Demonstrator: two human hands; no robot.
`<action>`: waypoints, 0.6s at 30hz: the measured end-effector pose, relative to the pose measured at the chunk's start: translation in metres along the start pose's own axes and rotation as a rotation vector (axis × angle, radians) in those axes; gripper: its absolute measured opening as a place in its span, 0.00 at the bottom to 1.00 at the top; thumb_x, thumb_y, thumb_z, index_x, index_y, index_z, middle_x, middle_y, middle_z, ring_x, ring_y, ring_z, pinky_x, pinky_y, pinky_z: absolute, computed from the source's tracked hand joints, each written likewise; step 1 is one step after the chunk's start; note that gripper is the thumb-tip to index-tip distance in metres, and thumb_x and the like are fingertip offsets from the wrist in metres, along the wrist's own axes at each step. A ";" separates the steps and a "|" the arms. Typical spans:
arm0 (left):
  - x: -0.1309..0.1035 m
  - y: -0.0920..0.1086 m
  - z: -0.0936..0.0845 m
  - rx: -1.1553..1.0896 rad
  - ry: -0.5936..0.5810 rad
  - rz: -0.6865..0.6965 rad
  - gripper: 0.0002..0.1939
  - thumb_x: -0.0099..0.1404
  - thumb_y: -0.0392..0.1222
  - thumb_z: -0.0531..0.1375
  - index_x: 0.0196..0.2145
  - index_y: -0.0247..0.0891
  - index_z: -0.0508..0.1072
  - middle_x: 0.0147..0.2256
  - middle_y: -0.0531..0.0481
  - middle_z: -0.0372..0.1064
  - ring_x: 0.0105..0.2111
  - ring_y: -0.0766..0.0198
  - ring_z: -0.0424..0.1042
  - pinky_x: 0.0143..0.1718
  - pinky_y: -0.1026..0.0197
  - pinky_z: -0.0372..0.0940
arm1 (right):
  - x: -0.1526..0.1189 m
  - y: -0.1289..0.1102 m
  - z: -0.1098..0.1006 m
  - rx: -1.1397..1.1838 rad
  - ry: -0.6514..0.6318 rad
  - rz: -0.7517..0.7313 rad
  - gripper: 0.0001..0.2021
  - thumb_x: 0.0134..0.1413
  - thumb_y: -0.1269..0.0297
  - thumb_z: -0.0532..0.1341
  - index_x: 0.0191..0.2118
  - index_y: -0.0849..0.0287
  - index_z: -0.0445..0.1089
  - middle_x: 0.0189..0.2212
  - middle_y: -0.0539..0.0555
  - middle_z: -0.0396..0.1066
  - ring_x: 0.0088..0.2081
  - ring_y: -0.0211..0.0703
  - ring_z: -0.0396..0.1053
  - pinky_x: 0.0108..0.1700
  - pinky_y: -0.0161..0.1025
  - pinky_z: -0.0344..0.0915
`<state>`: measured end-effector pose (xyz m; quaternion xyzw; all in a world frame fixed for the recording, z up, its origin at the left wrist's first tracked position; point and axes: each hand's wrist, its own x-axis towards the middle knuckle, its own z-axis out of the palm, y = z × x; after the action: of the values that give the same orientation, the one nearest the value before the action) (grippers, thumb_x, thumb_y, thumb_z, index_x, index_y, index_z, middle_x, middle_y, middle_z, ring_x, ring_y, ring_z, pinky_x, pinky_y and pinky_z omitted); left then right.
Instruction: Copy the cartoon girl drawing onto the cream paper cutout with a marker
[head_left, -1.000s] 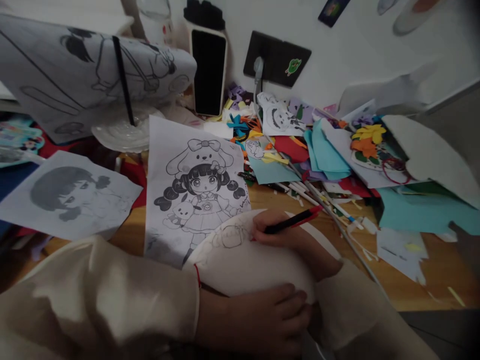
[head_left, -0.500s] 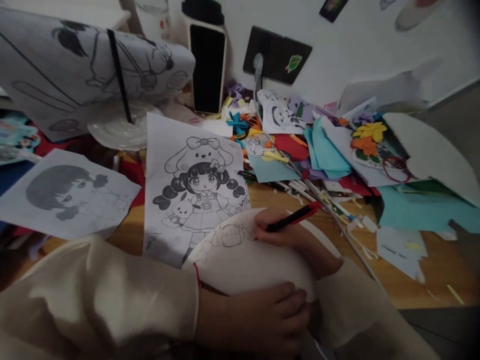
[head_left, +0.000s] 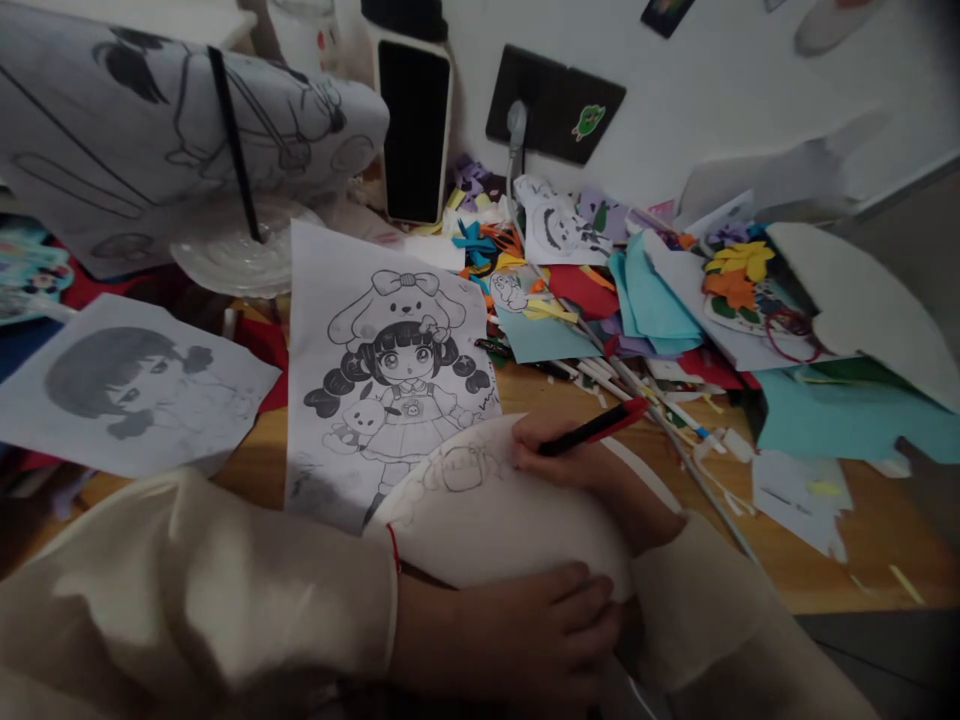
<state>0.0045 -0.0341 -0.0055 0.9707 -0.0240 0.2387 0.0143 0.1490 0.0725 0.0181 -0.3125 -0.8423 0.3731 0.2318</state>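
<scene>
A slim black pen with a red end is pinched in my right hand; its tip is hidden by my fingers. That hand rests on a white rounded board, near a faint line drawing of a face with curls at its upper left. Across the board's lower edge lies my left hand, fingers together and curled around the edge, the thumb hidden. Just behind the board, a printed sheet shows a cartoon girl in a dog-eared hat, with its bottom corner covered by the board.
Another drawing sheet lies to the left. Behind it stand a large drawing and a clear plastic lid with a black straw. A phone leans at the back. Coloured paper scraps and white sticks cover the right.
My right hand and the pen have shifted very slightly to the right. My left hand stays on the board's edge, and the view has tilted a little.
</scene>
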 end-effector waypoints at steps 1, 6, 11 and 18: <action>0.000 0.000 0.000 0.003 0.000 -0.001 0.14 0.64 0.43 0.48 0.39 0.47 0.73 0.52 0.46 0.65 0.52 0.54 0.65 0.54 0.49 0.54 | 0.000 0.000 0.000 -0.001 -0.001 -0.002 0.15 0.47 0.74 0.53 0.18 0.58 0.47 0.16 0.44 0.48 0.20 0.31 0.48 0.23 0.32 0.47; -0.001 0.002 0.001 -0.002 0.001 -0.011 0.13 0.64 0.42 0.49 0.39 0.47 0.72 0.51 0.46 0.65 0.52 0.54 0.65 0.55 0.49 0.54 | 0.001 0.002 0.000 0.001 -0.003 -0.013 0.15 0.49 0.73 0.53 0.17 0.58 0.46 0.16 0.44 0.48 0.20 0.31 0.48 0.23 0.32 0.48; -0.001 0.001 0.001 -0.006 -0.002 0.004 0.14 0.64 0.42 0.48 0.39 0.46 0.73 0.52 0.45 0.65 0.52 0.53 0.65 0.55 0.49 0.53 | 0.002 -0.001 -0.001 0.010 -0.043 -0.017 0.16 0.49 0.73 0.53 0.17 0.58 0.46 0.16 0.44 0.47 0.20 0.30 0.47 0.23 0.32 0.47; 0.000 0.001 -0.001 -0.001 0.000 -0.009 0.14 0.64 0.42 0.48 0.40 0.47 0.72 0.52 0.46 0.65 0.51 0.56 0.65 0.55 0.50 0.54 | -0.001 0.003 0.002 0.059 -0.027 -0.049 0.17 0.51 0.73 0.54 0.18 0.58 0.45 0.16 0.44 0.47 0.20 0.30 0.47 0.23 0.32 0.46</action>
<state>0.0038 -0.0348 -0.0052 0.9708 -0.0197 0.2386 0.0160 0.1493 0.0728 0.0142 -0.2800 -0.8412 0.3961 0.2388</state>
